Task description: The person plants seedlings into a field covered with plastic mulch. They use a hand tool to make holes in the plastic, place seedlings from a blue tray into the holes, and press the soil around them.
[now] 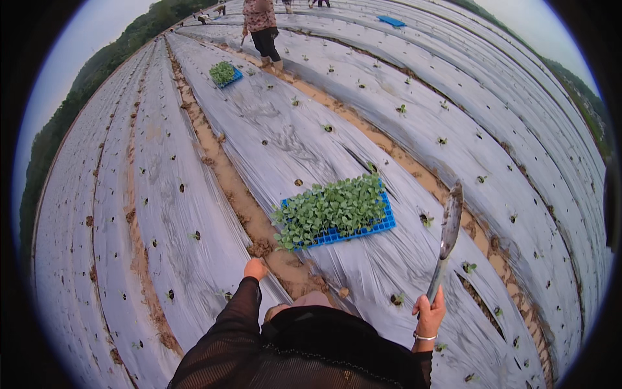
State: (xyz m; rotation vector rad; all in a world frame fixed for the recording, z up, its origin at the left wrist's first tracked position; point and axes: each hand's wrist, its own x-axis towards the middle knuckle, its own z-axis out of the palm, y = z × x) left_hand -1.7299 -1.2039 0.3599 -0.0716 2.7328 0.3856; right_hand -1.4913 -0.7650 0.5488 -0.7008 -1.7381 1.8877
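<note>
My right hand (430,313) grips the grey handle of a muddy hand trowel (451,228), its blade pointing up and away from me. My left hand (255,269) hangs over the edge of the wet furrow; its fingers are turned from view, so whether it holds anything is hidden. Ahead of me a blue seedling tray (388,219) lies on the film-covered bed. Leafy green seedlings (335,209) fill most of its cells, and some bare cells show along the near and right edges. Neither hand touches the tray.
Silvery plastic mulch film (301,141) covers the raised beds, with planting holes and small seedlings. Muddy furrows (262,219) hold brown water. A slit (481,304) opens the film at right. Farther off are another seedling tray (224,74), a person (265,36) in boots, and a blue tray (391,21).
</note>
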